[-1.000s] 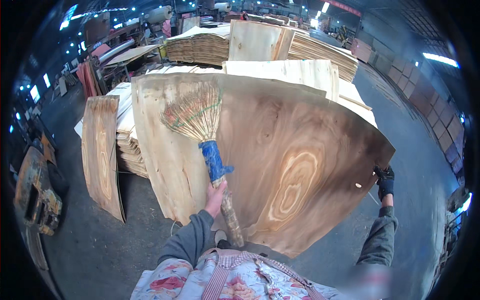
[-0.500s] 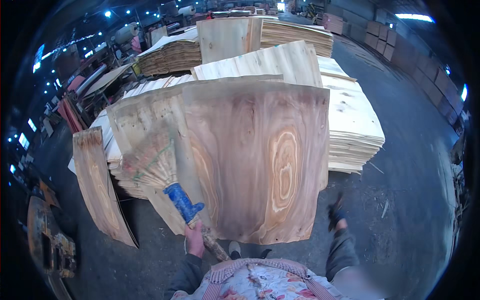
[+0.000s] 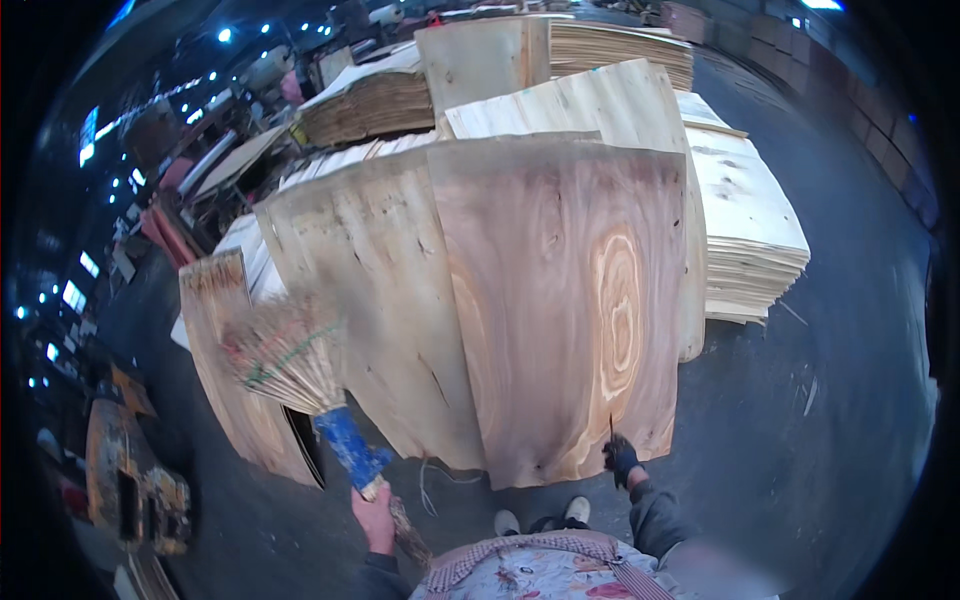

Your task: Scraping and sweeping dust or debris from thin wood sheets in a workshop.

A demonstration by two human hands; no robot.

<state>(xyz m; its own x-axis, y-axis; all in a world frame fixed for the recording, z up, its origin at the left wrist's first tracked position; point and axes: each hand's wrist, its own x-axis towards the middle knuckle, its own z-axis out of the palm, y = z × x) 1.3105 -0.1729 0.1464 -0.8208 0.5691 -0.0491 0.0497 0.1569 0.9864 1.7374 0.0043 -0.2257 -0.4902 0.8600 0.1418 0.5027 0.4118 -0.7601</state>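
Note:
My left hand (image 3: 374,518) is closed round the handle of a broom (image 3: 290,355) with splayed twig bristles and a blue wrapped neck. Those bristles are raised in front of the gap between a narrow wood strip (image 3: 225,350) and a pale veneer sheet (image 3: 370,300). A brownish veneer sheet (image 3: 560,300) with an oval grain figure overlaps the pale one and leans on the stack behind. My right hand (image 3: 622,458), in a dark glove, is closed in front of its lower right part. From that hand a thin dark pointed object (image 3: 611,428) sticks up; its kind is unclear.
Behind the leaning sheets stand stacks of pale veneer (image 3: 755,260) and browner veneer (image 3: 365,108). At the lower left is a worn, rusty yellow machine part (image 3: 115,460). A thin loop of cord (image 3: 430,490) lies on the dark floor near my shoes (image 3: 577,510).
My right hand has come left, from beside the brown sheet to in front of its lower part. The broom has swung left, off the pale sheet's middle. The view has shifted.

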